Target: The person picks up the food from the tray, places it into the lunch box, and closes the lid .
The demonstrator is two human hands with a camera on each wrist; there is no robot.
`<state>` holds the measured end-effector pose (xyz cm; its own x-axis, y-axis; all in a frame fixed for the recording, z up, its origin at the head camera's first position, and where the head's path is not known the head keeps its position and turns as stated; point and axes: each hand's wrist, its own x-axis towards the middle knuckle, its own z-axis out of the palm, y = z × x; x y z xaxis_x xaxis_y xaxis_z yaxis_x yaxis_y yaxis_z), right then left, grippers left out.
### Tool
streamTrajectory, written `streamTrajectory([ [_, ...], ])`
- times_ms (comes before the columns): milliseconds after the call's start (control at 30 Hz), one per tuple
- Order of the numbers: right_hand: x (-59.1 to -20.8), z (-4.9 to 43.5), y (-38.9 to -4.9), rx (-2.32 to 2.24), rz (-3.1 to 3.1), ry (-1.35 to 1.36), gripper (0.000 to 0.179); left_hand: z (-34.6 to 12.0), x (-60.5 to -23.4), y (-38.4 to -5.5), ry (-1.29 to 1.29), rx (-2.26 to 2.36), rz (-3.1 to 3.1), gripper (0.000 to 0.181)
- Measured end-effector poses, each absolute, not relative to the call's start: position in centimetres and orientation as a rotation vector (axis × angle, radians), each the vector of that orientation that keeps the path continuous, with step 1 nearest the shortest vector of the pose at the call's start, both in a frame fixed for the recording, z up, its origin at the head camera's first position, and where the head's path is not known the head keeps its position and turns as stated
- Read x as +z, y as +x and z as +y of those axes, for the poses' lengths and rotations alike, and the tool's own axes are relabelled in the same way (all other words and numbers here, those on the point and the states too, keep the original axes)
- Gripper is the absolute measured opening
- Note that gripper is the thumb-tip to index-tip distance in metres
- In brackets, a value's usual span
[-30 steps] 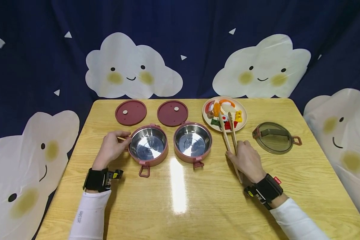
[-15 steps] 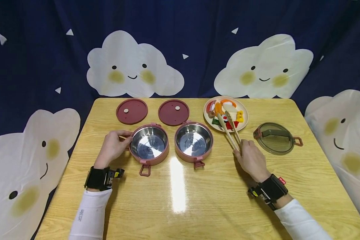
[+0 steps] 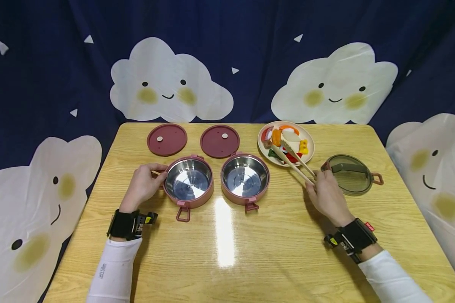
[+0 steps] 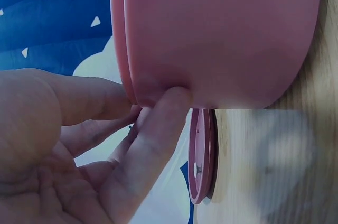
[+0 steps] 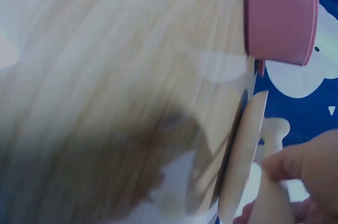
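Observation:
My left hand (image 3: 145,185) grips the left side of a pink steel-lined pot (image 3: 189,183), with fingers at the rim and the thumb against the outer wall (image 4: 227,39). Beside it stands a second pink pot (image 3: 244,176); both show bare metal insides. My right hand (image 3: 327,195) holds wooden tongs (image 3: 295,168). Their tips are parted over the left part of a round plate (image 3: 309,155) of colourful play food pieces (image 3: 291,136). Whether the tips touch a piece cannot be told. In the right wrist view the tongs (image 5: 272,203) lie close above the plate's edge.
Two dark red round lids (image 3: 168,143) (image 3: 220,145) lie behind the pots. A glass lid (image 3: 350,179) with pink handles lies just right of my right hand. A cloud-patterned dark blue curtain (image 3: 246,33) rises behind the wooden table (image 3: 269,252).
My right hand has moved right and slightly forward, and the tong tips have swung left across the food on the plate. My left hand stays at the pot.

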<state>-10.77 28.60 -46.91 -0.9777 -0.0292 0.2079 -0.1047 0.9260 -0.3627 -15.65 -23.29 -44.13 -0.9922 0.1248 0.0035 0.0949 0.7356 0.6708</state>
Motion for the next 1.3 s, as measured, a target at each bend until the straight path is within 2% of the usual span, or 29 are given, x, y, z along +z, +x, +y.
streamTrajectory([
  [200, -46.1, 30.0, -11.4, 0.487, -2.846, 0.172, 0.045, -23.2, -44.2, -15.7, 0.174, 1.123, 2.878, 0.028],
  [333, -44.9, 31.1, -12.1, 0.397, -2.792, 0.269, 0.038, -23.2, -44.2, -15.7, 0.17, 1.126, 2.882, 0.027],
  [467, -43.1, 32.4, -13.0, 0.262, -2.779, 0.355, 0.032, -23.3, -44.2, -15.6, 0.168, 1.124, 2.89, 0.027],
  [767, -38.3, 35.5, -15.3, 0.072, -2.749, 0.509, 0.03, -23.2, -44.3, -15.6, 0.163, 1.116, 2.89, 0.027],
  [1067, -33.1, 35.8, -17.2, 0.029, -3.153, 0.344, 0.043, -23.2, -44.2, -15.7, 0.164, 1.119, 2.9, 0.028],
  [1300, -31.2, 34.9, -18.5, -0.067, -3.328, 0.301, 0.047, -23.2, -44.3, -15.7, 0.153, 1.117, 2.902, 0.027],
])
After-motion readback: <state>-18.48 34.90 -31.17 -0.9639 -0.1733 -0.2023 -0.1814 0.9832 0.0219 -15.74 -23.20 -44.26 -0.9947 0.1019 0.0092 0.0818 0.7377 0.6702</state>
